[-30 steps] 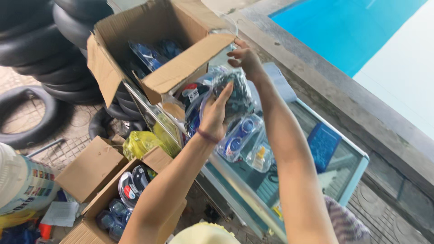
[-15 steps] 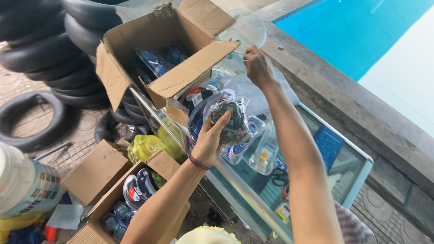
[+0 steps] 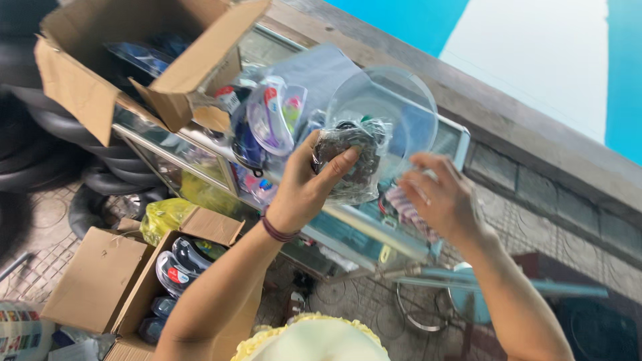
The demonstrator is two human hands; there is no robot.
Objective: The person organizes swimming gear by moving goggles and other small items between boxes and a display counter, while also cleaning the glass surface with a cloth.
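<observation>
My left hand (image 3: 304, 190) grips a clear plastic bag of dark bundled items (image 3: 351, 160) and holds it up over a glass display case (image 3: 401, 244). My right hand (image 3: 445, 197) is beside the bag on the right, fingers spread, touching or just behind a clear plastic sheet or lid (image 3: 384, 110) that arcs above the bag; whether it grips it I cannot tell. Packaged swim goggles (image 3: 271, 117) lie piled on the case behind the bag.
An open cardboard box (image 3: 127, 57) with goggle packs sits on the case's left end. Smaller open boxes (image 3: 167, 267) of goggles and a yellow bag (image 3: 164, 217) stand on the tiled ground. Black inner tubes (image 3: 40, 160) are stacked left. A stone ledge (image 3: 535, 160) borders a pool.
My view has swung right and closer. My right hand came down from above the box to the right side of the bag. My left hand still holds the bag.
</observation>
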